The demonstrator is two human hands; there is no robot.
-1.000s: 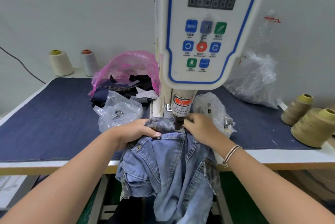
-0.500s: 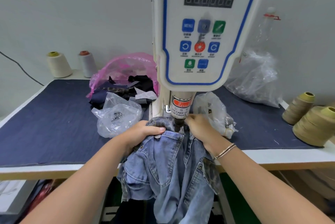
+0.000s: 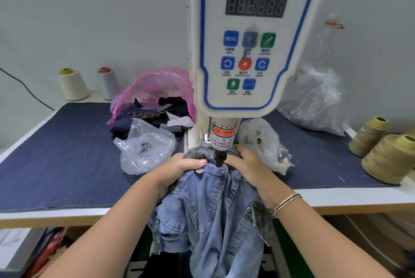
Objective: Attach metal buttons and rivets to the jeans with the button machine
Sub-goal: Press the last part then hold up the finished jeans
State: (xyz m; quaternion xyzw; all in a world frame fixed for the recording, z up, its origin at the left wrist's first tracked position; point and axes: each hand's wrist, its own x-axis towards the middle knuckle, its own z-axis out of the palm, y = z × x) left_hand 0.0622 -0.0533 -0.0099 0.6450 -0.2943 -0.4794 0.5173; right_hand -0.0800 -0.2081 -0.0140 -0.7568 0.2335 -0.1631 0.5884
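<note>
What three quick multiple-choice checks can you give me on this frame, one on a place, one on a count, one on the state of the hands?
1. Where is the pink bag?
A. left of the button machine, at the back of the table
B. on the floor
C. on the jeans

2. How many thread cones stand at the table's right edge?
A. one
B. two
C. four

3. What are the hands doing?
A. both hang idle
B. both hold the jeans by the punch
C. one presses a panel button

Answers:
1 A: it lies behind the clear bag, left of the machine column.
2 B: a nearer cone and a farther cone.
3 B: the left hand and the right hand grip the denim on either side of the punch.
</note>
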